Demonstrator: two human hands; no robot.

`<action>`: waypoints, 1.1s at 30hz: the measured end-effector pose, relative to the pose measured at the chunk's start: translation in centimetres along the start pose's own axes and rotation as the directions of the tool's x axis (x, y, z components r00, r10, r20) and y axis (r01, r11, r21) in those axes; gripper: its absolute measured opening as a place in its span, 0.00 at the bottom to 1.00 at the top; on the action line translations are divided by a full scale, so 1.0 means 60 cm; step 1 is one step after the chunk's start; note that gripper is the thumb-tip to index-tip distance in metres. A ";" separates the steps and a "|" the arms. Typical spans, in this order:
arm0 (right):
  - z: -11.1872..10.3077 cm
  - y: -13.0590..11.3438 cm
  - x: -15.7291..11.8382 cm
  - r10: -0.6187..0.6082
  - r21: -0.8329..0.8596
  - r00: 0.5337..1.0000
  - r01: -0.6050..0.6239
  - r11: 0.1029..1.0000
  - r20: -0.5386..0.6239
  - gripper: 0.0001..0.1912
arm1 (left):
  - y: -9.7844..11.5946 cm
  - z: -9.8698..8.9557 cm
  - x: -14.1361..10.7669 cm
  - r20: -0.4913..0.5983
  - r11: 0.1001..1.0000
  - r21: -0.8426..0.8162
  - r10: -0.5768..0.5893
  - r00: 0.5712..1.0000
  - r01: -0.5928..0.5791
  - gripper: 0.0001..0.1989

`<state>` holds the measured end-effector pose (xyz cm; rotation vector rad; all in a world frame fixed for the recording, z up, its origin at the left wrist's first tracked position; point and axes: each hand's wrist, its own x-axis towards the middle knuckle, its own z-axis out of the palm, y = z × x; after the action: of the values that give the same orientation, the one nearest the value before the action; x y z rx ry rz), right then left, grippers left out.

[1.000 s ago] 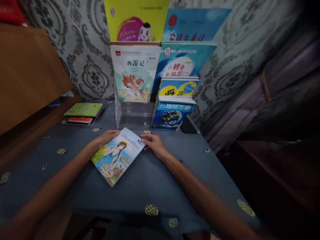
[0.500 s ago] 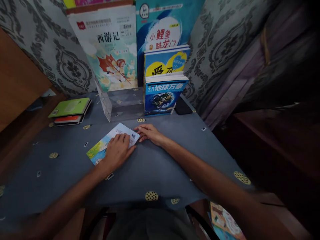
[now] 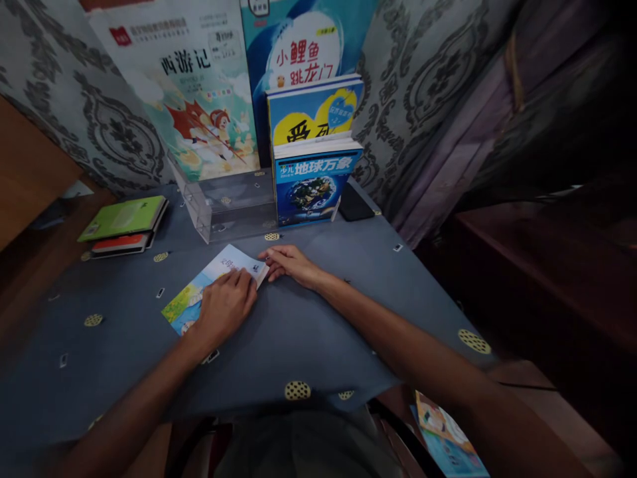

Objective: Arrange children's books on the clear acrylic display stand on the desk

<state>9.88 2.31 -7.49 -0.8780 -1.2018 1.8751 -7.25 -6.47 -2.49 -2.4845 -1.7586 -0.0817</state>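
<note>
A thin book [image 3: 192, 293] with a light blue, yellow and green cover lies at a slant on the table. My left hand [image 3: 226, 302] rests over its near side, fingers bent on the cover and the thumb drawn in along the edge. At the book's right corner is my right hand [image 3: 291, 265], its thumb and forefinger closed on the corner. White page edges show there, between the two hands. The other right fingers are curled below the corner.
Behind stands a clear book rack [image 3: 199, 216] with several upright books, among them a blue earth book [image 3: 313, 192]. A green book [image 3: 124, 218] tops a small pile at left. A dark flat object [image 3: 355, 204] lies right of the rack. Another picture book [image 3: 445, 431] is below the table edge.
The view has shifted slightly, so everything sits a little further left. My left thumb has drawn in toward the fingers, and the book's right corner now shows its page edges.
</note>
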 end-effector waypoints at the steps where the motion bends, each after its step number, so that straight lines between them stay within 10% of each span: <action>1: 0.000 0.001 0.001 -0.009 -0.014 1.000 0.009 1.000 0.009 0.10 | -0.001 0.002 -0.001 -0.004 1.000 -0.003 0.001 1.000 -0.001 0.16; 10: 0.002 0.016 0.002 -0.101 -0.145 0.992 0.111 0.983 0.073 0.18 | -0.082 -0.015 -0.001 0.048 0.991 -0.023 -0.131 0.990 0.133 0.17; 17: -0.005 0.014 0.060 -0.282 -0.254 0.929 0.220 0.942 -0.239 0.09 | -0.105 -0.039 -0.040 0.137 0.981 0.001 -0.195 0.971 0.196 0.19; 22: -0.009 0.031 0.061 -0.373 -0.333 0.884 0.275 0.902 -0.282 0.07 | -0.101 -0.020 -0.072 -0.004 0.995 -0.054 0.085 0.996 -0.085 0.18; 26: -0.005 0.047 0.023 -0.459 -0.469 0.864 0.324 0.821 -0.208 0.09 | -0.095 0.003 -0.094 -0.058 0.905 -0.145 0.397 0.916 -0.401 0.25; 33: 0.022 0.050 -0.036 -0.462 -0.573 0.880 0.322 0.753 -0.113 0.12 | -0.083 0.021 -0.107 -0.166 0.875 -0.119 0.449 0.878 -0.470 0.17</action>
<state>9.22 -0.97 -9.51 -1.0153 -1.6394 1.0501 -14.11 -10.74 -4.12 -2.8591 -1.1057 -0.3505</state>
